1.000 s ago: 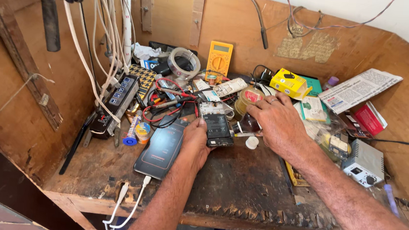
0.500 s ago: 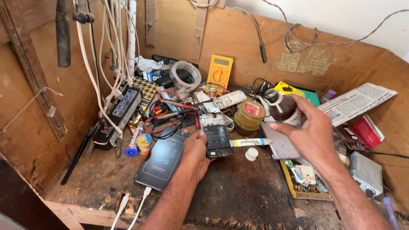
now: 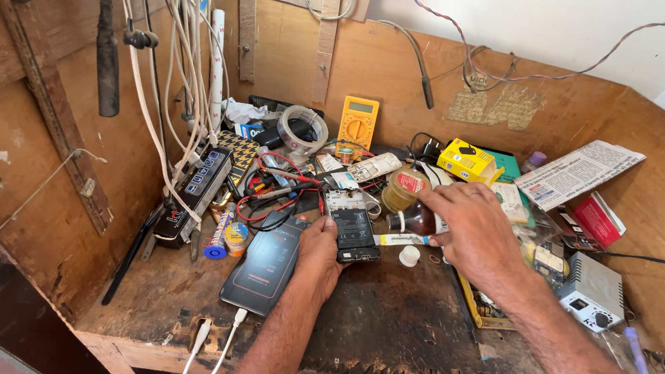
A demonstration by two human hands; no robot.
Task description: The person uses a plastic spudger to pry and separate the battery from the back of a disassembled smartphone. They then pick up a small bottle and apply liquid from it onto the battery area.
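My left hand (image 3: 319, 250) rests on a phone (image 3: 266, 263) with a glossy glass back. The opened phone (image 3: 353, 227) beside it looks matt black. The workbench (image 3: 385, 320) is rough, stained wood (quite scratched); the multimeter (image 3: 357, 122) is yellow plastic.

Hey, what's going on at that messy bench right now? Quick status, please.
Left hand resting on the opened phone. Right hand grasping the brown bottle. White cap loose on the bench; black phone and red wires crowd alongside.
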